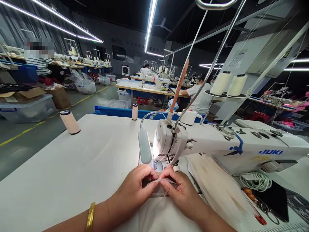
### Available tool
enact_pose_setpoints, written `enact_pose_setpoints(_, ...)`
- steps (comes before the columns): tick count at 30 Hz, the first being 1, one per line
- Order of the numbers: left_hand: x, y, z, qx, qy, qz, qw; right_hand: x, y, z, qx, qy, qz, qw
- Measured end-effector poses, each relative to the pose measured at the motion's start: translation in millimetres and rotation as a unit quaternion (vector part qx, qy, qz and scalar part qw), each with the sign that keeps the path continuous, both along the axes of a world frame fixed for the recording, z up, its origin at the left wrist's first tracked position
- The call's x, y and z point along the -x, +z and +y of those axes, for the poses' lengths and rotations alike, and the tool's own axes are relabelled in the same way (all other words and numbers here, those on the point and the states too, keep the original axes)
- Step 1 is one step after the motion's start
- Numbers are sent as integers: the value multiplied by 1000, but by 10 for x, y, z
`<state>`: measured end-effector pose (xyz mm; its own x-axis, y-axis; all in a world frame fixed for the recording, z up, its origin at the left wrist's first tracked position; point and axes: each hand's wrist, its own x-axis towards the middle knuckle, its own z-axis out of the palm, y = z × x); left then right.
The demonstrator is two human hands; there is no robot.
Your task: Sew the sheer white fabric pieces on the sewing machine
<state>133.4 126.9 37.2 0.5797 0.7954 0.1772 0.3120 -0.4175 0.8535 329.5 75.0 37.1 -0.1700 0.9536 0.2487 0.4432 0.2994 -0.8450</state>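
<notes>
Directly in front of the needle area of a white sewing machine (205,138), both of my hands pinch a thin, pale, sheer piece of fabric (158,181). My left hand (136,183), with a gold bangle on its wrist, closes thumb and fingers on the fabric from the left. From the right, my right hand (177,187) grips it the same way, the fingertips nearly meeting. Loose pale strands hang below the right thumb. A small lamp (145,146) lights the spot just beyond. The fabric's far edge is partly hidden by my fingers.
Cream fabric (217,183) lies right of my hands, beside a coiled white cable (257,181), a black phone-like slab (272,199) and keys. Thread cones (70,122) stand on the white table (96,154). A pencil (180,83) sticks up from the machine head. Other people sit at machines beyond.
</notes>
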Motion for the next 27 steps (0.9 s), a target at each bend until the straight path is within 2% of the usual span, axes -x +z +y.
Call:
enact_pose_setpoints(3, -11, 25, -3, 22, 5, -5, 1000, -2, -6, -14, -14, -5, -7, 1000)
enact_pose_setpoints(8, -20, 24, -36, 8, 15, -6, 1000, 4, -17, -18, -44, -4, -19, 999)
enact_pose_setpoints(16, -31, 30, -46, 74, 18, -53, 996, 11, -40, -22, -56, 6, -26, 998)
enact_pose_setpoints(23, -26, 33, -36, 3, 6, -46, 999, 6, -80, -40, -71, -9, -49, 996)
enact_pose_setpoints(27, -18, 35, -40, 27, 17, -52, 998, 10, -100, -35, -84, -11, -55, 995)
